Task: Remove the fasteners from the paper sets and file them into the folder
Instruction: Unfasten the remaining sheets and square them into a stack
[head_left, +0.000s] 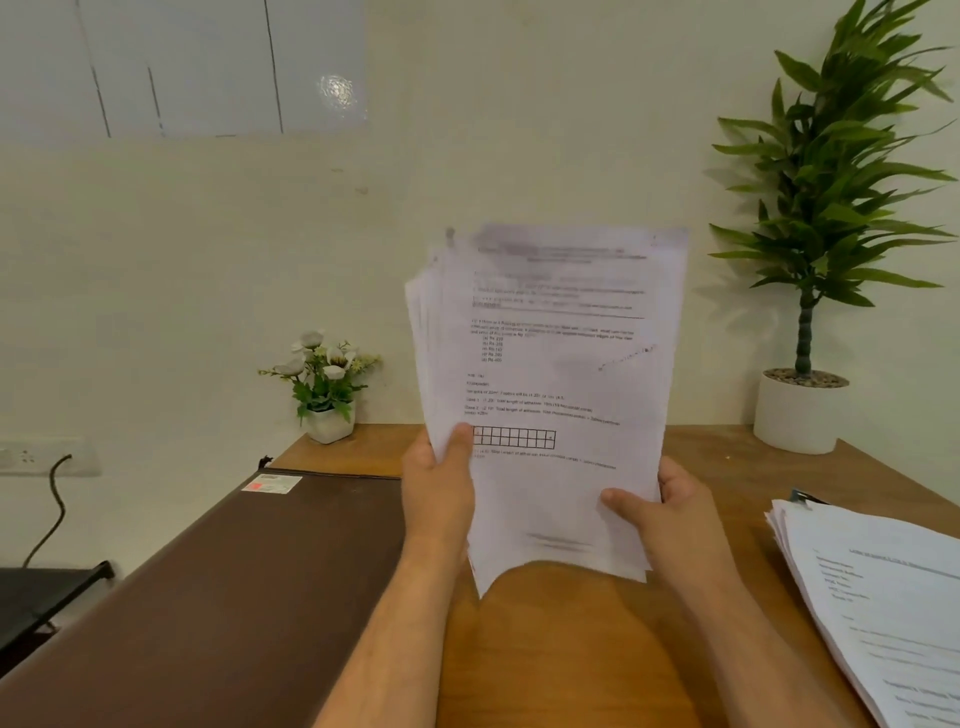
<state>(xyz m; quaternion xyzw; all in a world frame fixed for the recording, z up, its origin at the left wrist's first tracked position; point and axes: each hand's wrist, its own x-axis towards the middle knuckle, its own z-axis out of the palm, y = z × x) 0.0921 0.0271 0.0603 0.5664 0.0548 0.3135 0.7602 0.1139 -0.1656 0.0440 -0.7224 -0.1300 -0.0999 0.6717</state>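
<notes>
A printed paper set (550, 374) is held upright above the bench (561, 649), its sheets fanned along the left edge, gripped by left hand (439, 488) and right hand (670, 512) fingers.

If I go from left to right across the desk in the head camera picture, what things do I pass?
Brown folder → little flower pot → left hand → held papers → right hand → tall plant → paper pile.
</notes>
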